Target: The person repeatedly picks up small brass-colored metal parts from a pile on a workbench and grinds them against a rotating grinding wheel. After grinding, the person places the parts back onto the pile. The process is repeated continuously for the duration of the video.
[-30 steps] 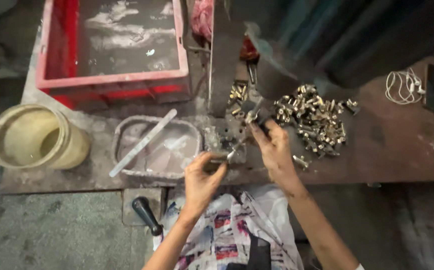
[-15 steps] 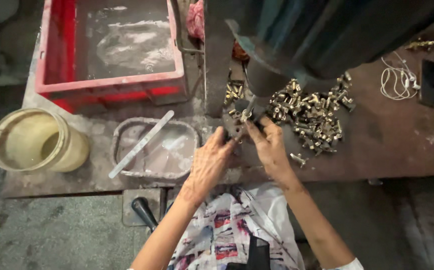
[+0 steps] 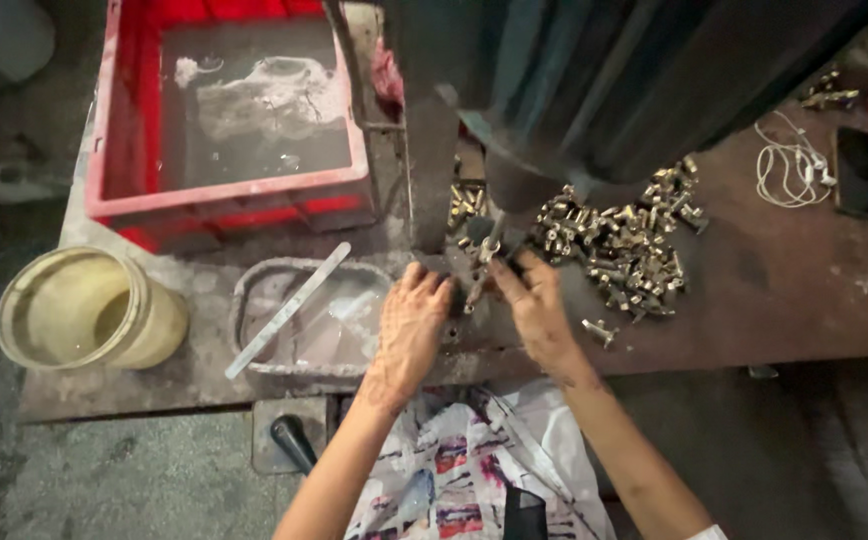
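At the near edge of the view, the person's lap is covered by a white cloth with red and dark printed patches [image 3: 474, 470], probably to keep dirt off the clothes, and just left of it a black round handle [image 3: 292, 440] stands out from below the bench. Above this, both hands rest on the dark, stained metal workbench [image 3: 784, 290]. The left hand [image 3: 409, 325] lies flat, palm down, fingers spread and closed on nothing; it seems to steady the fixture. The right hand [image 3: 534, 305] has its fingers bent around a small brass-coloured metal fitting [image 3: 482, 275], held directly under the dark machine head [image 3: 574, 90], so that the part sits in line with the tool. Left of the hands is a shallow grey metal tray with milky liquid [image 3: 304, 320], and a flat pale strip [image 3: 287, 310] leans across it. Further left stands a yellowish round plastic bucket [image 3: 89, 310]. Right of the hands, within easy reach, lies a heap of small brass-coloured fittings [image 3: 619, 235]. At the far side sits a red plastic crate holding cloudy water [image 3: 229, 195], and far right a white cable [image 3: 789, 170] beside a black phone [image 3: 859, 170].
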